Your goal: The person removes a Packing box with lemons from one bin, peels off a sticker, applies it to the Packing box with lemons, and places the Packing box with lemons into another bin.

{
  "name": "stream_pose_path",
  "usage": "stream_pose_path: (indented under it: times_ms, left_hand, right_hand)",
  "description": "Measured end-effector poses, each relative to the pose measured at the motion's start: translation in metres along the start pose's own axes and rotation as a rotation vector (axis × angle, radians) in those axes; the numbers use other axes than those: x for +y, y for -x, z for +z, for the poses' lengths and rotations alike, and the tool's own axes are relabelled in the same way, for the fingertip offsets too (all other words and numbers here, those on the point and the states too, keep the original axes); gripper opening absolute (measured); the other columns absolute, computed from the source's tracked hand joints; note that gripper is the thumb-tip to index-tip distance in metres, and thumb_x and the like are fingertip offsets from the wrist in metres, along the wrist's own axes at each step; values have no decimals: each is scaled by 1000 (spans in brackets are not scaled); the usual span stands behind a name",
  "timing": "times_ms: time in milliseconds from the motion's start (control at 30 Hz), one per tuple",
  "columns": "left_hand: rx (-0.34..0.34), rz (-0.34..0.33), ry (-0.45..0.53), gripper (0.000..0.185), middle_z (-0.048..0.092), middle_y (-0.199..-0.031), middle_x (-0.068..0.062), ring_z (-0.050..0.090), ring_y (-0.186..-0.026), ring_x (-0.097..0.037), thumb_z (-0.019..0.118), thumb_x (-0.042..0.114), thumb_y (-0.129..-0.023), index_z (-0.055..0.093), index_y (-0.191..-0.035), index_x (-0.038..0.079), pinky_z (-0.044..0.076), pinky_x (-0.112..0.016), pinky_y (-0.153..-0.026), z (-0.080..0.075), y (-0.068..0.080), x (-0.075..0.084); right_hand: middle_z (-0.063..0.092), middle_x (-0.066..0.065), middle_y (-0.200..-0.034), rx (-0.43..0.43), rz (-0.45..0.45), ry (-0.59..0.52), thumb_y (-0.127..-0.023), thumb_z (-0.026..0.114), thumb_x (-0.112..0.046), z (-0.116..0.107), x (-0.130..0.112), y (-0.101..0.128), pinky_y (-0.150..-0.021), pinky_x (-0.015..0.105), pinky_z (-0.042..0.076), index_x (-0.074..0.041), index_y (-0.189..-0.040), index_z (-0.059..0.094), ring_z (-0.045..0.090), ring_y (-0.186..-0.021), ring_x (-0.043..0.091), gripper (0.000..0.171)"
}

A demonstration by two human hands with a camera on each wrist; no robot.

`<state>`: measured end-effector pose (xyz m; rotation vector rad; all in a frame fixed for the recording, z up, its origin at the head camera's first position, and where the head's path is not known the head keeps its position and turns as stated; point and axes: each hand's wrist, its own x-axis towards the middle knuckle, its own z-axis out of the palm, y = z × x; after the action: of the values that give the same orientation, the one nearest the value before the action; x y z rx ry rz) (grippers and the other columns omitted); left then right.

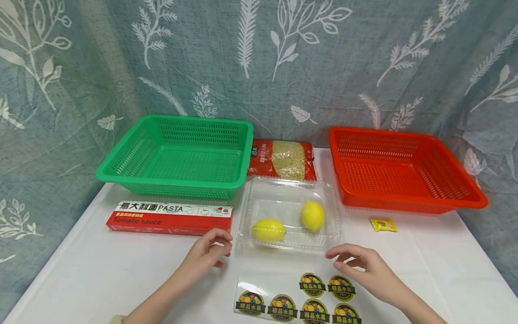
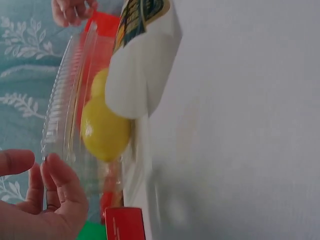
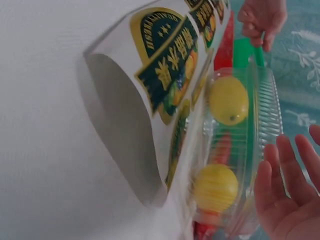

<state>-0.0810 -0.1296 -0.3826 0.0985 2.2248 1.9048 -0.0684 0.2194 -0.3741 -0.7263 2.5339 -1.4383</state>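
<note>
Nearest, at the table's front edge, lies a glossy sticker sheet (image 1: 297, 297) bearing round fruit labels, its upper-left part bare; both wrist views show an edge of it curling off the white tablecloth (image 1: 178, 306). Just beyond it, the left hand (image 1: 210, 252) and right hand (image 1: 362, 265) flank the container's near corners, fingers loosely bent, thumbs apart, neither gripping anything.

Between and past them sits the clear plastic container (image 1: 289, 240), mid-table, with two lemons (image 1: 269, 230) (image 1: 313, 216) inside. Its lid looks lowered; whether it is latched, I cannot tell. The step in hand seems to centre on this container, though the views do not settle whether the hands are reaching for it or leaving it. Handling it next would call for even contact at both sides, since the lemons could roll; peeling a label would call for pinning the curling sheet first.

Farther out are a red pasta box (image 1: 170, 219) at left and a yellow packet (image 1: 383, 225) at right, then the green basket (image 1: 186, 164) and red basket (image 1: 384, 180). A pasta bag (image 1: 282, 159) lies between the baskets, before the leaf-patterned curtain (image 1: 263, 99).
</note>
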Motion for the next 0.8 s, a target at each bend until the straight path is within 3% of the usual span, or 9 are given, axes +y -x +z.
stream_pose_path:
  times_ms: [200, 433, 600, 800]
  left_hand:
    - [-165, 67, -61, 23, 53, -94, -14, 56, -77, -24, 52, 0, -86, 50, -107, -8, 52, -30, -62, 11, 1, -2]
    - [-291, 188, -232, 20, 57, -96, -11, 55, -80, -17, 57, 3, -86, 58, -106, -1, 49, -25, -66, 21, 3, -4]
    - [-365, 251, -332, 18, 57, -97, -5, 54, -81, -9, 57, 5, -87, 60, -105, 5, 48, -22, -67, 32, 3, 0]
    - [-449, 330, -384, 18, 58, -103, -6, 53, -82, -5, 57, 4, -87, 60, -105, 6, 48, -20, -66, 46, -2, 4]
  right_hand:
    - [64, 12, -103, -143, -47, -36, -89, 58, -8, 4, 5, -2, -74, 28, 52, 0, -110, 61, 60, -88, 13, 22]
    - [63, 12, -108, -270, 1, -75, -90, 58, -15, 11, 12, -4, -77, 28, 52, 0, -113, 60, 60, -93, 16, 27]
    - [61, 9, -111, -305, 11, -41, -87, 63, -21, 18, 16, -7, -77, 28, 52, -5, -112, 61, 58, -95, 14, 30]
    - [60, 4, -112, -299, -52, 70, -85, 66, -23, 22, 19, -9, -75, 28, 52, -7, -113, 61, 55, -101, 14, 33]
